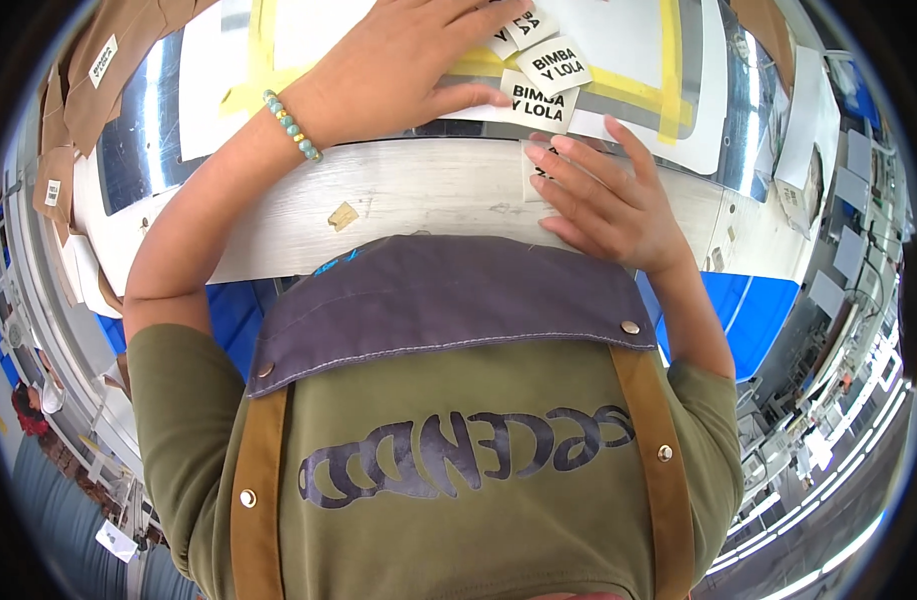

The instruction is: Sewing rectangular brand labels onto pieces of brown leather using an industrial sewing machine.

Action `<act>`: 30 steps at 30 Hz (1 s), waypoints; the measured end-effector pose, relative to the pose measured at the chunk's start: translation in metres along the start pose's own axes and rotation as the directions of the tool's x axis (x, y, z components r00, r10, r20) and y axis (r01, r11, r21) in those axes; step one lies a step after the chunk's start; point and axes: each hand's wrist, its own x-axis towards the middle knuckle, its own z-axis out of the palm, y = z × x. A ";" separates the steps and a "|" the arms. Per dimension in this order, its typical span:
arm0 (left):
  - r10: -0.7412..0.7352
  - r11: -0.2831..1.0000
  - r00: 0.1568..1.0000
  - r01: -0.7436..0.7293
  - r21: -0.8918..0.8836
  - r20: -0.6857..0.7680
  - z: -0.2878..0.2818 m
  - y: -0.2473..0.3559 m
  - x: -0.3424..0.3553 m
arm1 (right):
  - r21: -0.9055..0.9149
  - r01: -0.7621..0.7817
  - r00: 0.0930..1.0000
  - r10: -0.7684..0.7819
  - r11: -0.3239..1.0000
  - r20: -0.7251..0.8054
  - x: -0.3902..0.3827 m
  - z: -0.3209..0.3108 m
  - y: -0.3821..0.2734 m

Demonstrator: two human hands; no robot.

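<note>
My left hand [399,70], with a beaded bracelet at the wrist, reaches across the top of the work surface, fingers apart over several small cream labels [555,66] with black print; its thumb tip touches the edge of one. The labels lie overlapping on a white sheet [705,60] marked with yellow tape strips [672,105]. My right hand [609,200] is open, fingers spread and slightly bent over another printed label [532,190] on the pale wooden front strip, partly hiding it. Whether its fingertips press on that label I cannot tell.
Brown pieces [104,100] with small labels are piled at left; white papers [802,130] are at right. Blue bins [744,320] show below the pale table edge [379,210]. A scrap [343,216] lies on that edge. Shelving and equipment fill both rims.
</note>
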 end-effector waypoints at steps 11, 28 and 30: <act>-0.070 0.995 0.991 0.062 -0.074 -0.116 0.000 0.000 -0.006 | -0.108 -0.025 0.997 0.016 0.994 -0.080 0.003 0.000 -0.014; -0.088 0.988 0.986 0.069 -0.138 -0.138 -0.016 -0.006 -0.010 | -0.091 -0.322 0.907 0.280 0.942 -0.314 0.041 -0.010 0.010; -0.072 0.992 0.987 0.057 -0.110 -0.143 -0.015 -0.013 -0.011 | -0.120 -0.329 0.936 0.306 0.937 -0.175 0.047 -0.011 0.007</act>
